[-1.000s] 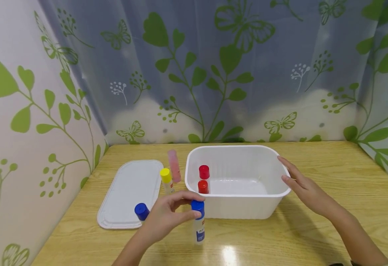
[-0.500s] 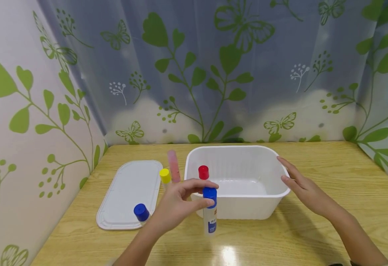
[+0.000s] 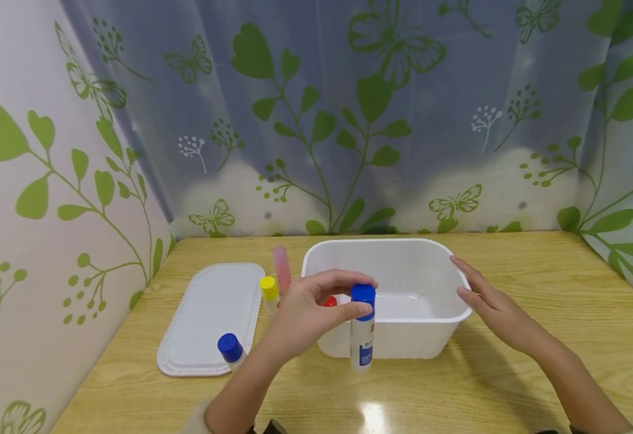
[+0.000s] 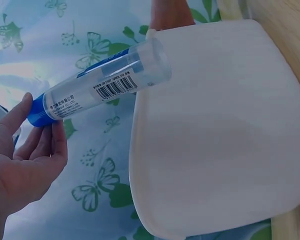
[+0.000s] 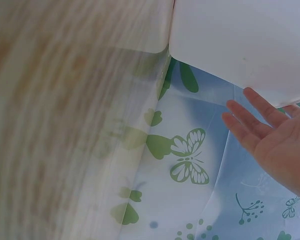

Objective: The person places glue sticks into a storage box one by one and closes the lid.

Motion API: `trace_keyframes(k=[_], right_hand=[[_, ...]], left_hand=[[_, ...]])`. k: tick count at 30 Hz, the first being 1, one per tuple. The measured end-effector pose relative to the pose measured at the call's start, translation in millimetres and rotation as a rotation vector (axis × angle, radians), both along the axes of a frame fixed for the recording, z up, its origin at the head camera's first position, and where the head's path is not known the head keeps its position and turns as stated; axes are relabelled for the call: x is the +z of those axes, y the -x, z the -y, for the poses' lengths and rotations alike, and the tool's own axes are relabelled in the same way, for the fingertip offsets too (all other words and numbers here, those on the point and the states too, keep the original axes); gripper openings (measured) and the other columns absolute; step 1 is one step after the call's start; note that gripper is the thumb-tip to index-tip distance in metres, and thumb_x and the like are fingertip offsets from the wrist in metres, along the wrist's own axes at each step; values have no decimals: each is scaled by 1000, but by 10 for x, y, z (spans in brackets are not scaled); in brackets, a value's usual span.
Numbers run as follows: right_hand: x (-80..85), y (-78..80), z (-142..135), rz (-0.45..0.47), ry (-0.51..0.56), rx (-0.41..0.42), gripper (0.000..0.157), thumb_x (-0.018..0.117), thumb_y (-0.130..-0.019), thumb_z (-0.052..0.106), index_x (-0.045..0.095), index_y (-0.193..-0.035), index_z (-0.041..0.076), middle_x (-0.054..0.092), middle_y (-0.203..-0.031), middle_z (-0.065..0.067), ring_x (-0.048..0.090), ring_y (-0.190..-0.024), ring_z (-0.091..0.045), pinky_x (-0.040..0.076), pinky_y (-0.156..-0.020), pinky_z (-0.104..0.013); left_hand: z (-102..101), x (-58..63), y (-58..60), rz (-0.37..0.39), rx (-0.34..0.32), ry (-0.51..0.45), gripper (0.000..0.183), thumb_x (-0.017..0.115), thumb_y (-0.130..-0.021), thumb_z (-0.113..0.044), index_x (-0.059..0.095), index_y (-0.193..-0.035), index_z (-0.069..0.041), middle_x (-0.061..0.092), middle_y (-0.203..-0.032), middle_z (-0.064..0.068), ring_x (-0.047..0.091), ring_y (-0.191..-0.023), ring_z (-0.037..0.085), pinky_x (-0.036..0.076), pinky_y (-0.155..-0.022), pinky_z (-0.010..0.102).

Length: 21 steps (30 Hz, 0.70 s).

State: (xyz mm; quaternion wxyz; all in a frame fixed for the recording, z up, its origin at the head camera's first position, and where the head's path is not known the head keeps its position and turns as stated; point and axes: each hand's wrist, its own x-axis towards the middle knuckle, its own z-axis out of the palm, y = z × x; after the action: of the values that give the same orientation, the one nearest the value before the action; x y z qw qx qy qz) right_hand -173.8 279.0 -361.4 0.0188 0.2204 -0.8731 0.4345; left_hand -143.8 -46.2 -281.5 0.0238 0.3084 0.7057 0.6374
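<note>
The blue-capped glue stick [image 3: 362, 340] has shifted right, pinched at its cap [image 3: 363, 293] in the left hand's grip [image 3: 312, 312], while the right hand [image 3: 503, 316], fingers extended, touches the white box [image 3: 414, 339] at right.

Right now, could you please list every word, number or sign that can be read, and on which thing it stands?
"DELI GROUP CO., LTD": on the held blue-capped stick, as best I can read.
Same stick: Chinese characters and print by the barcode, too small to quote.
Yellow-capped stick: label too small to read.
</note>
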Motion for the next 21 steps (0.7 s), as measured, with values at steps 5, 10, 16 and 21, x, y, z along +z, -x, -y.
trace_keyframes(k=[5, 10, 16, 21], right_hand=[[11, -9, 8, -10, -3, -3, 55, 37, -100, 17, 11, -149, 24, 14, -148, -20, 24, -124, -48, 29, -87, -68], [4, -6, 3, -5, -2, -5, 55, 37, -100, 17, 10, -149, 25, 14, -148, -19, 23, -125, -48, 29, -87, -68], [4, -7, 5, -4, -3, -13, 55, 37, -100, 17, 11, -148, 26, 13, -148, -19, 22, -125, -49, 28, -87, -69], [9, -11, 8, -7, -5, -12, 55, 37, -100, 17, 11, -148, 24, 14, -148, -20, 23, -125, -50, 28, -87, -69]], left_hand=[[-79, 82, 17, -22, 47, -1, 28, 72, -80, -13, 68, -107, -10, 66, -100, -2, 59, -96, 14, 46, -85, 33], [-154, 166, 65, -14, 64, -49, 28, 72, -80, -12, 67, -108, -7, 65, -99, 1, 60, -95, 15, 47, -83, 33], [-230, 253, 127, 0, 58, -98, 29, 71, -81, -10, 66, -108, -5, 65, -99, 3, 60, -97, 15, 47, -86, 31], [-295, 336, 142, 19, 42, -124, 28, 70, -82, -10, 65, -109, -5, 64, -103, 3, 59, -99, 15, 47, -85, 31]])
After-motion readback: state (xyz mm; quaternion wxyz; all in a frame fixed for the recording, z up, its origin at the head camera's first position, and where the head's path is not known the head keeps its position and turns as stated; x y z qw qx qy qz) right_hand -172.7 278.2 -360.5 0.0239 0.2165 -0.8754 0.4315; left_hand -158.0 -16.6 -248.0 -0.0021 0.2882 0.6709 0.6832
